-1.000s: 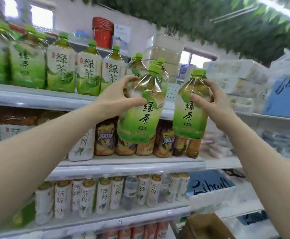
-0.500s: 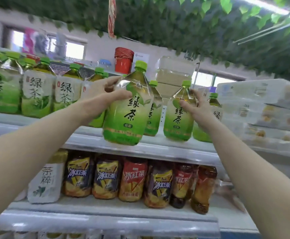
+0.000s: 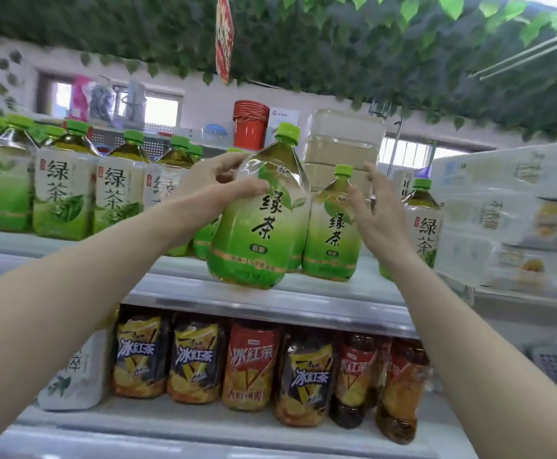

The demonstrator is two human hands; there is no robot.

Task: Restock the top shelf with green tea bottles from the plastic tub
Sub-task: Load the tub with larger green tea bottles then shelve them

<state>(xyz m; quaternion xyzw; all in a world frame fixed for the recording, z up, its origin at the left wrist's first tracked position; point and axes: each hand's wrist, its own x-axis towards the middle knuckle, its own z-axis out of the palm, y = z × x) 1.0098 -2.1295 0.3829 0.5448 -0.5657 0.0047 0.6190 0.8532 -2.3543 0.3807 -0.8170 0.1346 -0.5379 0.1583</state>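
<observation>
Head view: the left hand [image 3: 217, 190] is gripping a tilted green tea bottle [image 3: 263, 226] by its shoulder, fingers curled round it, its base at the front lip of the top shelf [image 3: 303, 293]. The right hand [image 3: 379, 213] is hanging beside a standing bottle [image 3: 331, 240], fingers straight and spread, holding nothing. The plastic tub is not showing. As I judge it, the tilted bottle is needing its base set flat and a push back beside that neighbour before release.

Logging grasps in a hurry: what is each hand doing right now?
Left hand: gripping the tilted green tea bottle near its shoulder.
Right hand: open, fingers straight, beside the upright bottle on the top shelf.
</observation>
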